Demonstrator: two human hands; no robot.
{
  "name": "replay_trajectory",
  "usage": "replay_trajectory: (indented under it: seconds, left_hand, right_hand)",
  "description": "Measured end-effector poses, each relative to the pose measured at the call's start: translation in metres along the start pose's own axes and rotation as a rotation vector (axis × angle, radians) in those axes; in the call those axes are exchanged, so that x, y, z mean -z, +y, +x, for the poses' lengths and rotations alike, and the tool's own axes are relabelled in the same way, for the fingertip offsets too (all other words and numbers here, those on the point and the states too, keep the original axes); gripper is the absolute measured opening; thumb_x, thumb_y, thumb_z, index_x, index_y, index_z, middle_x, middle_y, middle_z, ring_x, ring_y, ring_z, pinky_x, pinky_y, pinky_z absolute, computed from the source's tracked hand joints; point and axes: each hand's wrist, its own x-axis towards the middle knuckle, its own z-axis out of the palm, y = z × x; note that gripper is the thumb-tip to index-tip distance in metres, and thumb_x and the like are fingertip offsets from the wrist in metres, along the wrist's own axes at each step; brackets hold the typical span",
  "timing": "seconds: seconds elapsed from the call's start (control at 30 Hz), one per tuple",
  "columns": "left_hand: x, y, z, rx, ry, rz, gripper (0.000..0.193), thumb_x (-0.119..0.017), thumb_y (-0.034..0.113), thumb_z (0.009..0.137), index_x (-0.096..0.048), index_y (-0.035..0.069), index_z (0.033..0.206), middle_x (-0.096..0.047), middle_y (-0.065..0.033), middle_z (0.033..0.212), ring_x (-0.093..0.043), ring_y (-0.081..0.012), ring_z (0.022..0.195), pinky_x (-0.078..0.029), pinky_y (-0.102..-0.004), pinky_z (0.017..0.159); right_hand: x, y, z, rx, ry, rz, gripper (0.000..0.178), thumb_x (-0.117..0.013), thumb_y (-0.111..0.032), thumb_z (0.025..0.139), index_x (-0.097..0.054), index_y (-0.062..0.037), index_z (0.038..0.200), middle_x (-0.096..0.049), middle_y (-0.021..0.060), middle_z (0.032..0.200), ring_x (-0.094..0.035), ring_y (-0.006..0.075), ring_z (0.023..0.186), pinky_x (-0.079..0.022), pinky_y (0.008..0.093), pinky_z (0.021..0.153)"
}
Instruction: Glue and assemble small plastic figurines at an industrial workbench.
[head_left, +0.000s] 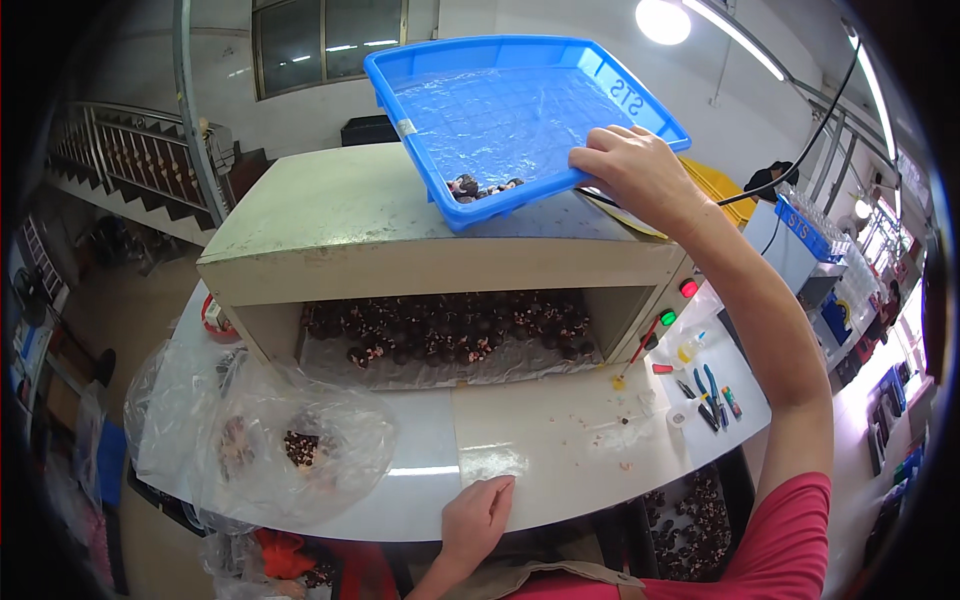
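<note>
My right hand [640, 175] grips the near right rim of a blue plastic tray [490, 125], fingers wrapped over its edge. The tray is raised and tilted above the top of a cream metal box [440, 265]. Several small dark rounded pieces [474, 188] lie gathered in its near left corner. The box's open front shows a heap of similar dark pieces [450, 325], with pinkish bits among them, on a silvery sheet. My left hand [477, 522], its fingers curled closed with nothing visible in them, is at the front edge of the white table [540, 440].
Left on the table lies a clear plastic bag [350, 425] with dark and pinkish bits. Pliers [712, 392] and a small bottle [690, 348] are at the right, near a green lamp [667, 318]. A bin of dark pieces [695, 525] sits below the table's right edge.
</note>
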Motion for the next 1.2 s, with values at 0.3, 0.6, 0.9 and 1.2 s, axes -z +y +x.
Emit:
replay_trajectory:
  seconds: [0.3,0.6,0.9,1.2]
  left_hand:
    - [-0.003,0.002,-0.001,-0.014,0.027,-0.002,0.009,-0.063,0.009,0.082,-0.065,0.005,0.089,-0.058,-0.0070,0.067,-0.053,-0.0160,0.051,-0.042,-0.0275,0.048]
    - [-0.003,0.000,-0.001,-0.013,0.024,0.001,0.008,-0.064,0.009,0.082,-0.065,0.004,0.089,-0.058,-0.0063,0.066,-0.052,-0.0148,0.050,-0.041,-0.0263,0.048]
    - [-0.005,-0.002,0.005,-0.079,0.071,-0.012,0.009,-0.064,0.002,0.080,-0.064,0.002,0.089,-0.060,-0.0099,0.080,-0.058,-0.0174,0.066,-0.046,-0.0267,0.056]
    - [0.004,-0.001,-0.003,0.041,-0.012,-0.164,0.008,-0.063,0.002,0.081,-0.063,0.000,0.089,-0.061,-0.0076,0.081,-0.057,-0.0144,0.068,-0.045,-0.0246,0.058]
  right_hand:
    - [-0.012,0.076,0.031,-0.303,-0.297,0.373,0.032,-0.068,-0.013,0.075,-0.061,-0.0094,0.106,-0.062,0.0148,0.100,-0.059,0.0310,0.093,-0.046,0.0390,0.081]
    - [-0.045,0.089,0.017,-0.405,-0.448,0.333,0.035,-0.070,-0.014,0.075,-0.060,-0.0062,0.108,-0.063,0.0140,0.099,-0.059,0.0284,0.093,-0.046,0.0382,0.081]
    - [-0.050,0.088,0.010,-0.409,-0.532,0.298,0.037,-0.070,-0.021,0.074,-0.060,-0.0088,0.108,-0.063,0.0135,0.101,-0.059,0.0294,0.094,-0.046,0.0381,0.082]
    - [-0.035,0.077,0.017,-0.455,-0.482,0.256,0.056,-0.067,-0.041,0.073,-0.056,-0.0078,0.117,-0.060,0.0158,0.112,-0.057,0.0291,0.102,-0.044,0.0396,0.087]
